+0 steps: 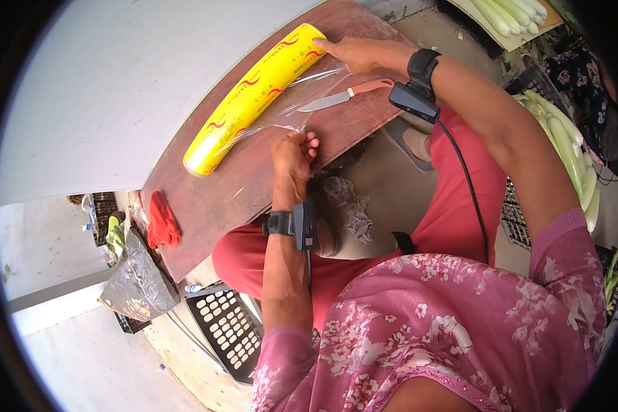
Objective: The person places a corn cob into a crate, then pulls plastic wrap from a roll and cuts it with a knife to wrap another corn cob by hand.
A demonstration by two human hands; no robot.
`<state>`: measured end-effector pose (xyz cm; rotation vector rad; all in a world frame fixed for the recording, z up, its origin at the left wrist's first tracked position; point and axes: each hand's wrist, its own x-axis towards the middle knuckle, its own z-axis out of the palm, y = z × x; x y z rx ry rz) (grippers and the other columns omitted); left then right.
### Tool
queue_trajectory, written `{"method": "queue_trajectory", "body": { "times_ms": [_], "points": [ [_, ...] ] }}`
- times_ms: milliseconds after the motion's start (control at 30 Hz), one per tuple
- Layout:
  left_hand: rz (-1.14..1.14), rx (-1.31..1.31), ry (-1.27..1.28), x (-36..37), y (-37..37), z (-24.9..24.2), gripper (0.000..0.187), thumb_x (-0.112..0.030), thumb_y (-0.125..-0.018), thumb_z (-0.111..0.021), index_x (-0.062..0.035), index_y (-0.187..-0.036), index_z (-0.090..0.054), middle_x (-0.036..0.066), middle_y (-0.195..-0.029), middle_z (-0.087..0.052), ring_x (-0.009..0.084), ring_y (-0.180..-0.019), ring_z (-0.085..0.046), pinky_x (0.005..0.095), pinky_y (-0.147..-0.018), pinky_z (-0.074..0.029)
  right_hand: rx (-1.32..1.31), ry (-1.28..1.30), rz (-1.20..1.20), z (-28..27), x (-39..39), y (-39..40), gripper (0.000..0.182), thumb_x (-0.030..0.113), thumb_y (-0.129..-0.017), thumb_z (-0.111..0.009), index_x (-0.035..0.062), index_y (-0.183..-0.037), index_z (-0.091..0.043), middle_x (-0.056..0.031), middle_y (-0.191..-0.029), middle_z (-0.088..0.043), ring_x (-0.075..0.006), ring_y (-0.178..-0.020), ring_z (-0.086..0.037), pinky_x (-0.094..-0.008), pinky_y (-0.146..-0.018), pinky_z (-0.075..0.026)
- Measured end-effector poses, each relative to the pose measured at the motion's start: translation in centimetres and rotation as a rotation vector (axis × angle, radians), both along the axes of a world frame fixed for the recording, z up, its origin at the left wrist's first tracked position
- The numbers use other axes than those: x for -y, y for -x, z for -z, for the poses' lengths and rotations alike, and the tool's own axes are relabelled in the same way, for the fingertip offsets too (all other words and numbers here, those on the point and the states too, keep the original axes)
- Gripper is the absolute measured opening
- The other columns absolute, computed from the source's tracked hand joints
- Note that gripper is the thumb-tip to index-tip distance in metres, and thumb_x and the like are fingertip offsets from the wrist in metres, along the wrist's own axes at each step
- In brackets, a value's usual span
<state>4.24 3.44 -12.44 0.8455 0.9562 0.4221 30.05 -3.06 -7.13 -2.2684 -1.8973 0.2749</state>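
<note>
Head cam: L hand (pixel 292 154) is curled up, pinching clear film (pixel 290 124). R hand (pixel 356 55) touches the far end of the yellow roll (pixel 254 97) on the red table (pixel 244 180); can't tell if it grips. Film might rip b/c the knife (pixel 326 101) tip's v. near. Roll might spin off b/c it's round.

A yellow roll (pixel 254 98) lies lengthwise across the far side of the surface (pixel 216 198), barring the way toward a white wall (pixel 110 89). Clear film (pixel 290 122) stretched to the left hand (pixel 295 155) crosses the middle, near a bare-bladed knife (pixel 331 101). Open room runs between that hand and a red cloth (pixel 163 221).
</note>
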Motion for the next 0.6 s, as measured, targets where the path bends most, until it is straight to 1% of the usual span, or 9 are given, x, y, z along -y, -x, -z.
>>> {"method": "queue_trajectory", "body": {
  "times_ms": [100, 200, 333, 433, 533, 600],
  "points": [
    [0.005, -0.025, 0.023, 0.3, 0.8, 0.0, 0.005, -0.003, -0.089, -0.051, -0.0015, -0.094, -0.051, 0.010, -0.079, -0.062, 0.0179, -0.061, -0.061, 0.0257, -0.049, -0.045, -0.010, 0.004, -0.012, 0.2, 0.0, -0.3, 0.082, -0.007, -0.078, -0.048, 0.0063, -0.150, -0.012, -0.0288, -0.097, -0.061, -0.0416, -0.087, -0.061, -0.0475, -0.075, -0.048],
    [0.013, -0.043, 0.041, 0.5, 1.4, 0.0, 0.006, -0.004, -0.088, -0.051, -0.0020, -0.094, -0.052, 0.010, -0.077, -0.061, 0.0180, -0.060, -0.060, 0.0261, -0.049, -0.045, -0.087, -0.005, -0.023, 0.3, -0.2, -0.4, 0.081, -0.007, -0.078, -0.048, 0.0058, -0.150, -0.013, -0.0276, -0.095, -0.061, -0.0406, -0.086, -0.061, -0.0470, -0.074, -0.048],
    [0.029, -0.031, 0.036, 0.4, 2.0, -0.4, 0.006, -0.004, -0.087, -0.051, -0.0028, -0.092, -0.053, 0.009, -0.074, -0.060, 0.0180, -0.059, -0.060, 0.0267, -0.048, -0.044, -0.050, 0.033, 0.009, 0.1, 0.0, -0.2, 0.082, -0.007, -0.078, -0.048, 0.0056, -0.150, -0.012, -0.0257, -0.092, -0.061, -0.0392, -0.085, -0.061, -0.0461, -0.073, -0.048],
    [0.069, -0.051, 0.029, 0.7, 2.5, -1.1, 0.007, -0.005, -0.086, -0.050, -0.0026, -0.092, -0.052, 0.010, -0.076, -0.060, 0.0193, -0.062, -0.058, 0.0277, -0.053, -0.044, -0.051, 0.026, 0.007, 0.1, -0.1, -0.1, 0.083, -0.007, -0.078, -0.049, 0.0056, -0.150, -0.011, -0.0249, -0.091, -0.061, -0.0386, -0.085, -0.061, -0.0456, -0.072, -0.048],
    [0.049, -0.053, 0.072, 0.8, 2.8, -1.1, 0.004, -0.005, -0.086, -0.052, -0.0033, -0.089, -0.055, 0.008, -0.073, -0.060, 0.0177, -0.057, -0.059, 0.0269, -0.048, -0.044, -0.053, 0.031, 0.006, 0.0, 0.0, 0.0, 0.083, -0.007, -0.078, -0.049, 0.0056, -0.150, -0.011, -0.0245, -0.090, -0.061, -0.0381, -0.085, -0.061, -0.0453, -0.072, -0.048],
    [0.069, -0.092, -0.006, 1.2, 3.0, -1.0, 0.005, -0.006, -0.086, -0.052, -0.0031, -0.087, -0.055, 0.008, -0.072, -0.061, 0.0175, -0.058, -0.060, 0.0272, -0.048, -0.044, -0.041, 0.032, -0.003, 0.0, 0.0, 0.0, 0.083, -0.007, -0.078, -0.049, 0.0054, -0.150, -0.010, -0.0244, -0.090, -0.061, -0.0378, -0.084, -0.061, -0.0451, -0.071, -0.048]
  ]
}}
